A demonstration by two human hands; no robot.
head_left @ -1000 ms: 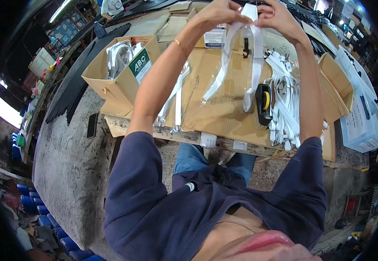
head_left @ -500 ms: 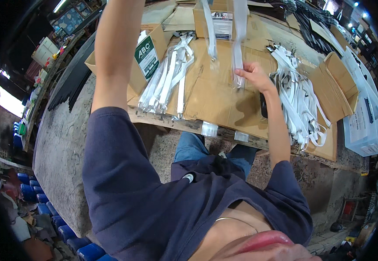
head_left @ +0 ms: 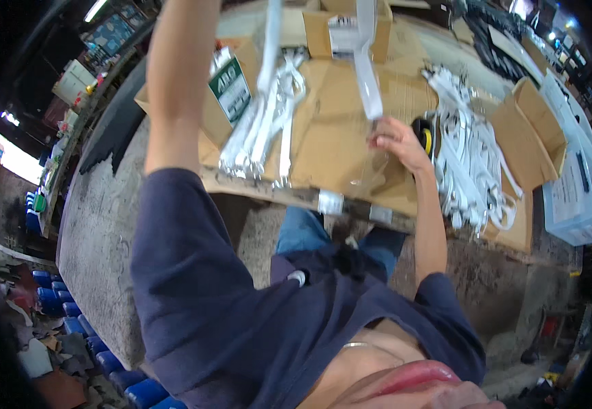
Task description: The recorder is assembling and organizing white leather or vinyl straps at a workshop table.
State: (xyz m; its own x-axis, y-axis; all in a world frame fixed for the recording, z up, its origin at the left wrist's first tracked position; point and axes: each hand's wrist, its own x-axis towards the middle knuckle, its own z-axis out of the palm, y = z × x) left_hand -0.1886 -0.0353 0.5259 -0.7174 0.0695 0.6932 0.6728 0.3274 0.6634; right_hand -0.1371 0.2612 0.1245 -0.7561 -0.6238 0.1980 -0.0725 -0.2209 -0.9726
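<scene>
My left forearm (head_left: pixel 185 75) reaches up past the top edge, so my left hand is out of sight. A white strap (head_left: pixel 368 82) hangs down from the top at the centre. Just under its lower end, the fingers of my right hand (head_left: pixel 401 145) are closed in a pinch on what looks like a clear plastic sleeve (head_left: pixel 365 163). A second white strap (head_left: pixel 270 48) dangles farther left, above a pile of white straps in clear sleeves (head_left: pixel 258 136). To the right of my right hand lies a heap of loose white straps (head_left: pixel 469 163).
A black and yellow round object (head_left: pixel 424 136) sits beside the loose heap. Cardboard boxes stand at left (head_left: pixel 200 126), back (head_left: pixel 317 34) and right (head_left: pixel 524 136). A translucent plastic bin (head_left: pixel 575 204) is at the far right. Flattened cardboard (head_left: pixel 330 136) covers the table.
The second strap has swung left over the sleeved pile. The central strap's lower end has shifted up, and my right hand is slightly lower. The black and yellow object has come into view.
</scene>
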